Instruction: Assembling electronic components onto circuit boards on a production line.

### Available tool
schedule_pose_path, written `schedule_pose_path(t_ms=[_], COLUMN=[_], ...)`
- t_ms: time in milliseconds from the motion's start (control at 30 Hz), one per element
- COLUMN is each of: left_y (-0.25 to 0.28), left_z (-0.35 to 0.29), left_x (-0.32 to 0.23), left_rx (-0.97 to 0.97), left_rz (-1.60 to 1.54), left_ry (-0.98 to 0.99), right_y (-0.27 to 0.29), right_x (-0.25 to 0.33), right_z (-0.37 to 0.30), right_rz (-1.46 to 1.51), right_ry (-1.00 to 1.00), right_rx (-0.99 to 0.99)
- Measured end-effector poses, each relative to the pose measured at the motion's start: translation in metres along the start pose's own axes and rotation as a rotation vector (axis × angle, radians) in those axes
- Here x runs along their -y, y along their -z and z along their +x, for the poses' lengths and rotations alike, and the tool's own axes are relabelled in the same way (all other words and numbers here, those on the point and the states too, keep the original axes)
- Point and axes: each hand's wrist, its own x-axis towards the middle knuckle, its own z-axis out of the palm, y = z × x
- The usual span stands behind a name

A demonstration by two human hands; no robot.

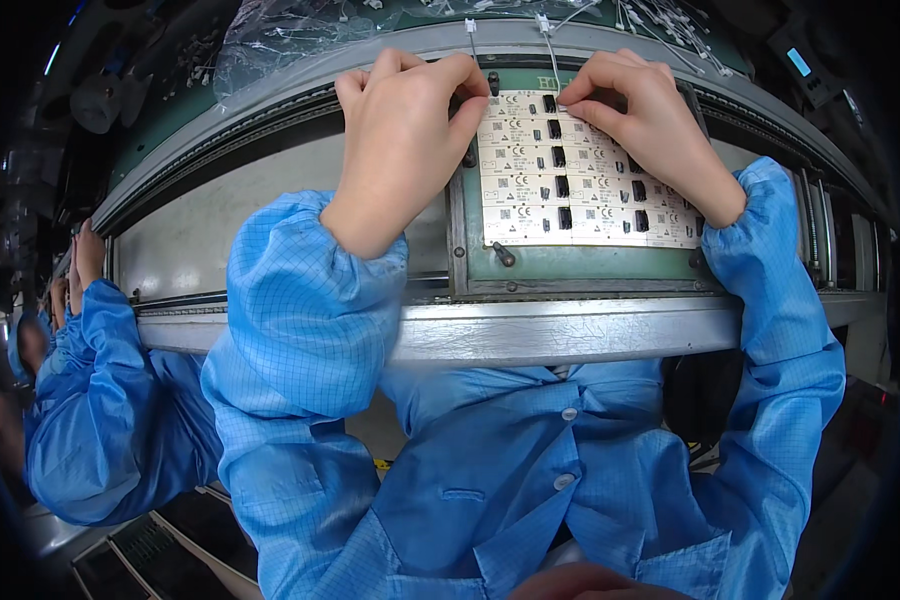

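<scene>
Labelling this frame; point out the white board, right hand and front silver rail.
White board (592, 190): head view, printed face.
Right hand (660, 127): head view, back of hand.
Front silver rail (570, 331): head view, mid-length.

The circuit-board panel (595, 187) looks smooth and matt, the metal rail (560, 332) glossy.

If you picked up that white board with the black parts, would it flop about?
The white board would probably stay fairly stiff, since it lies flat, unwrinkled, on the green fixture. It looks thin, so perhaps light for its size. The black parts stand up from it, so they might get knocked.
</scene>
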Motion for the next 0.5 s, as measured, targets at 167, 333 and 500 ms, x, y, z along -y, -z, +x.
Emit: schedule_pose_path(t_ms=[167,333,500], left_y=[-0.002,-0.006,-0.008], left_z=[-0.001,-0.001,0.000], left_x=[0.003,0.006,0.006], left_rx=[0.021,0.028,0.034], left_rz=[-0.002,-0.009,-0.032], left_ry=[-0.003,0.022,0.055], right_y=[0.005,0.023,0.034], right_x=[0.000,-0.015,0.004], right_z=[0.002,0.003,-0.009], right_rz=[-0.092,0.008,-0.199], right_ry=[0.117,0.095,0.170], right_rx=[0.009,0.198,0.212])
